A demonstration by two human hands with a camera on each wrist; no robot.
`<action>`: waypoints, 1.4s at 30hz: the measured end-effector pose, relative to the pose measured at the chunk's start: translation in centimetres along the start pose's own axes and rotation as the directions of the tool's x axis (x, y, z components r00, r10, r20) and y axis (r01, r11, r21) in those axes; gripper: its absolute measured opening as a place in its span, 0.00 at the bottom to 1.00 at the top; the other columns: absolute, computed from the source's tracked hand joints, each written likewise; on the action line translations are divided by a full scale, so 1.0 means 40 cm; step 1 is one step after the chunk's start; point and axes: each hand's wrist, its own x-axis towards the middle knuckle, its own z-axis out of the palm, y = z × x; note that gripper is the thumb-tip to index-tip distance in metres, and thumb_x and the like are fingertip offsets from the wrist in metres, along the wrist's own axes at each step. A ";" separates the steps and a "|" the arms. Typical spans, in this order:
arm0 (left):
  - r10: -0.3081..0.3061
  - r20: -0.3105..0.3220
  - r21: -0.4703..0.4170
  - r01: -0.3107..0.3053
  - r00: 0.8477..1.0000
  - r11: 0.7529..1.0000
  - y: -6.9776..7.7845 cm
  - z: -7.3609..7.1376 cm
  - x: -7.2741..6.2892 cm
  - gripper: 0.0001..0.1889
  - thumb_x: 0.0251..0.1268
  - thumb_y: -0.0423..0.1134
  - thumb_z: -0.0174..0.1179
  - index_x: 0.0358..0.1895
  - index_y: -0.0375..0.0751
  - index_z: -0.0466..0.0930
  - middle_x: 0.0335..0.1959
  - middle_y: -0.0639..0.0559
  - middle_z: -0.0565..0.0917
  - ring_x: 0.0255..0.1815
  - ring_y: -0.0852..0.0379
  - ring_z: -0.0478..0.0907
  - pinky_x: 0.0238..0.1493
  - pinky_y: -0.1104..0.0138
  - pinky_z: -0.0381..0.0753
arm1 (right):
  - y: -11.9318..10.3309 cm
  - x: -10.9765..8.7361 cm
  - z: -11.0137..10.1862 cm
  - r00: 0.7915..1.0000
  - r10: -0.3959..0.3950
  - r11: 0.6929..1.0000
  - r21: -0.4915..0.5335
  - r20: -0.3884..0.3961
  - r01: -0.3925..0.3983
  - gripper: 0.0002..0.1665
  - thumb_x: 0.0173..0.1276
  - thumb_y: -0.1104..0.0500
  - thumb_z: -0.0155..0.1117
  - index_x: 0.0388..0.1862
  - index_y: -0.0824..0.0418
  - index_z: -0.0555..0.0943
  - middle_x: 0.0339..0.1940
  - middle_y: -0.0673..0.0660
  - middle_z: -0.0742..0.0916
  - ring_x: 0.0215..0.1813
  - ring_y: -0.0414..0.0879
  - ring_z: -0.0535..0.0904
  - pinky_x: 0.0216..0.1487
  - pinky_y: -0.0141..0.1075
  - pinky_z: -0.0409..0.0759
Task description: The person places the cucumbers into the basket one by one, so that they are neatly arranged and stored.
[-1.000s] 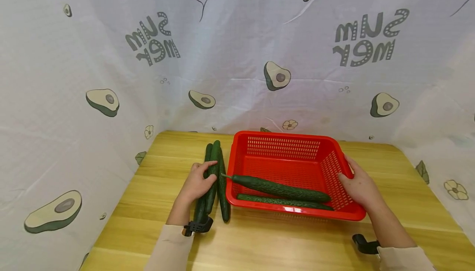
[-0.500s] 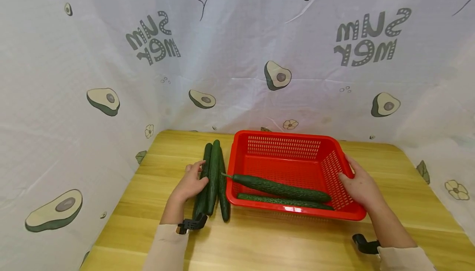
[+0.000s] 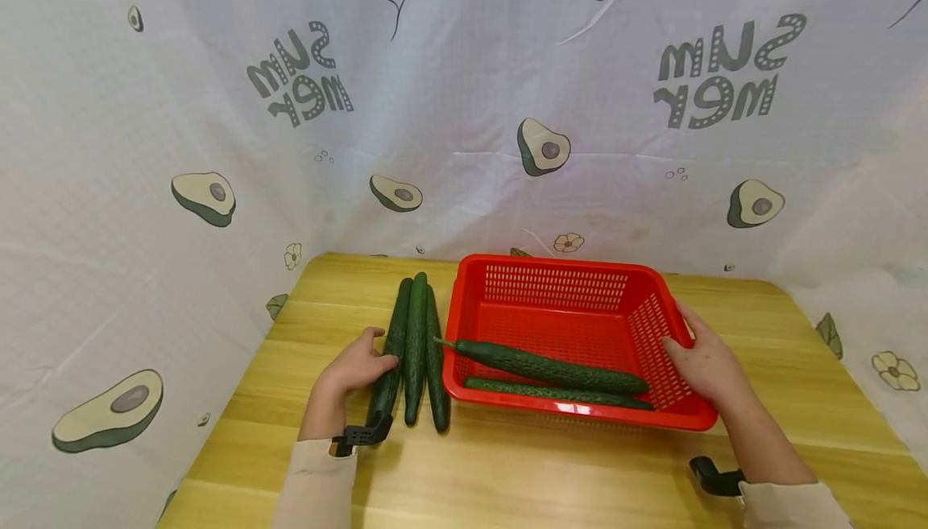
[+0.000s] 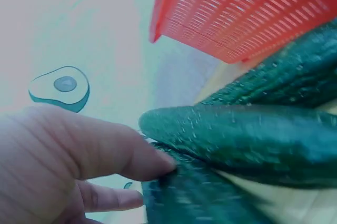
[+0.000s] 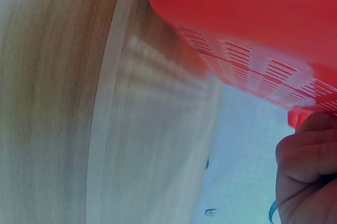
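Note:
In the head view three cucumbers lie side by side left of the red basket: a left one, a middle one and a right one. My left hand is at the left cucumber, thumb over its top and fingers along its left side. The left wrist view shows the thumb against its dark green skin. My right hand grips the right rim of the red plastic basket. Inside the basket, a long cucumber with a stem and another cucumber lie along the front wall.
The basket sits tilted on a wood-grain table, its front edge casting a shadow. A pale printed cloth hangs behind the table and on both sides. Each wrist wears a black camera mount, such as the left mount.
My left hand has drawn left off the middle cucumber. The left cucumber's near end has swung left, opening a gap beside the middle one. My right hand and the basket have stayed put.

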 end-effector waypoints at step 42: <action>0.036 -0.319 -0.377 -0.162 0.947 0.912 -0.071 -0.042 0.033 0.38 0.69 0.34 0.66 0.79 0.42 0.61 0.58 0.34 0.70 0.33 0.58 0.87 0.34 0.67 0.87 | 0.004 0.003 0.004 1.000 0.000 1.000 0.023 -0.004 0.000 0.45 0.83 0.50 0.46 0.86 0.54 0.34 0.58 0.81 0.76 0.35 0.47 0.86 0.34 0.45 0.89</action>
